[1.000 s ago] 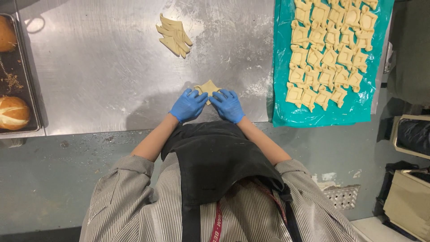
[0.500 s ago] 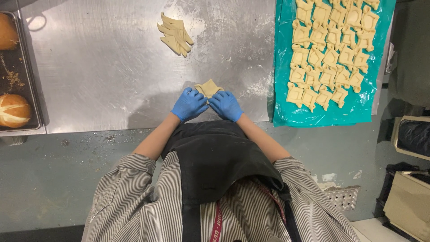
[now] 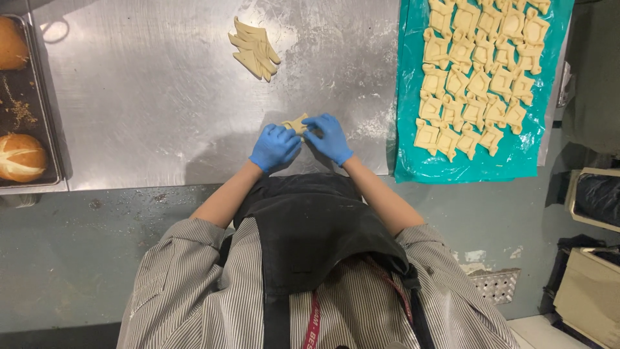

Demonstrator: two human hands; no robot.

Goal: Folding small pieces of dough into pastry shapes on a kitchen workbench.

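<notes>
A small pale dough piece (image 3: 296,123) lies on the steel table (image 3: 161,110) near its front edge. My left hand (image 3: 274,147) and my right hand (image 3: 328,137), both in blue gloves, pinch it from either side and cover most of it. A small stack of flat dough squares (image 3: 254,47) lies farther back on the table. To the right, a teal plastic sheet (image 3: 465,165) carries several rows of folded dough shapes (image 3: 478,77).
A dark baking tray (image 3: 32,97) at the left edge holds two browned bread rolls (image 3: 20,157) and crumbs. The grey floor lies below the table's front edge. Bins and a box (image 3: 591,291) stand at the lower right.
Both hands stay on the dough piece and have closed in over it, folding its edges; more of the piece is now covered by the fingers.
</notes>
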